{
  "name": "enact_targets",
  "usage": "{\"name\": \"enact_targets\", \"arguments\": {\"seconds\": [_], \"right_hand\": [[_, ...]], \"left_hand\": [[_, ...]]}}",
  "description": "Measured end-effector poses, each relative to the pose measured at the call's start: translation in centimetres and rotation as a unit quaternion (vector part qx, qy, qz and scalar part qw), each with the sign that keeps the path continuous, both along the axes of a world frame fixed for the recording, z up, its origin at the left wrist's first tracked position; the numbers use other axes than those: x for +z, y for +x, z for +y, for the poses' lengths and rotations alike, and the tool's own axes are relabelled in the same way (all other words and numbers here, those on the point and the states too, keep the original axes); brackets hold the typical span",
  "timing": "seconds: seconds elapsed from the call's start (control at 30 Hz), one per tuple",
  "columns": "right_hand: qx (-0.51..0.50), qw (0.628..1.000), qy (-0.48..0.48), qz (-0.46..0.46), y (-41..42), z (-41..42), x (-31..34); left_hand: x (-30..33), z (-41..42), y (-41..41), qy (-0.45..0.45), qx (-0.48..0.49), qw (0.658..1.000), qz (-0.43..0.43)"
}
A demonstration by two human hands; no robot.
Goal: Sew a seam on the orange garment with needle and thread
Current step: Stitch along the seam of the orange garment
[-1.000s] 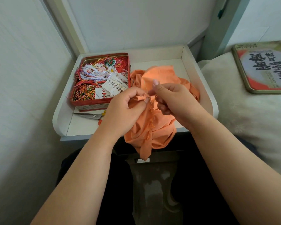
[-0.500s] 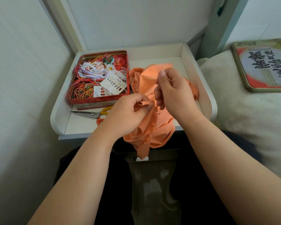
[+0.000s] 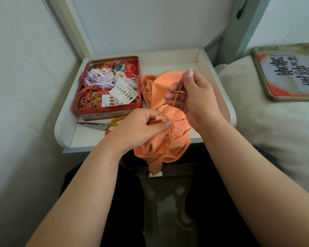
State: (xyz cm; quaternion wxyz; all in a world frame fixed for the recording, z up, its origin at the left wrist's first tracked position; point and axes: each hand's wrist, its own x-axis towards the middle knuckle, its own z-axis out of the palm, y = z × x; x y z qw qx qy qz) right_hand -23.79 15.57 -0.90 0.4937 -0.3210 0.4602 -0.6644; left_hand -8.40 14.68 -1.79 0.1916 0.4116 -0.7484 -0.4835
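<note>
Stitching crumpled orange cloth.
I see my right hand point(image 3: 194, 97) pinching a thin steel needle point(image 3: 185, 78), taut orange thread point(image 3: 173, 104) trailing; my left hand point(image 3: 141, 127) pinches the soft garment point(image 3: 168, 145) seam.

Red tin point(image 3: 108, 111) stuffed with tangled threads sits upper left on my white tray point(image 3: 219, 97), scissors point(image 3: 103, 124) just in front of it. Tin lid point(image 3: 285, 72) on the bedding point(image 3: 268, 129), far right.

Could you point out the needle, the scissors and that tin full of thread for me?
needle point(image 3: 183, 82), head view, on its thin metal shaft.
scissors point(image 3: 92, 124), head view, on the steel blades.
tin point(image 3: 103, 115), head view, on its red front wall.
</note>
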Motion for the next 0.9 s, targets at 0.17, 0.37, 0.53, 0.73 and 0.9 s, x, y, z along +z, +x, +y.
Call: {"name": "enact_targets", "arguments": {"seconds": [0.17, 0.37, 0.53, 0.73, 0.9], "right_hand": [[-0.008, 0.999, -0.024, -0.02, -0.6, 0.0, 0.0], [-0.027, 0.999, -0.033, 0.005, -1.0, 0.0, 0.1], [-0.048, 0.998, -0.048, 0.0, -1.2, -0.1, 0.1], [-0.061, 0.996, -0.06, -0.02, -1.6, -0.1, 0.2], [-0.064, 0.996, -0.058, -0.011, -1.8, 0.0, 0.2]], "left_hand": [[-0.3, -0.3, 0.1, -0.029, 0.003, 1.0, -0.007], [-0.5, -0.7, 0.3, -0.05, 0.001, 0.998, -0.029], [-0.3, -0.6, 0.5, -0.027, -0.006, 0.999, -0.017], [0.3, -0.2, 0.4, 0.024, -0.04, 0.999, 0.0], [0.4, -0.4, 0.8, 0.033, -0.056, 0.998, 0.011]]}}
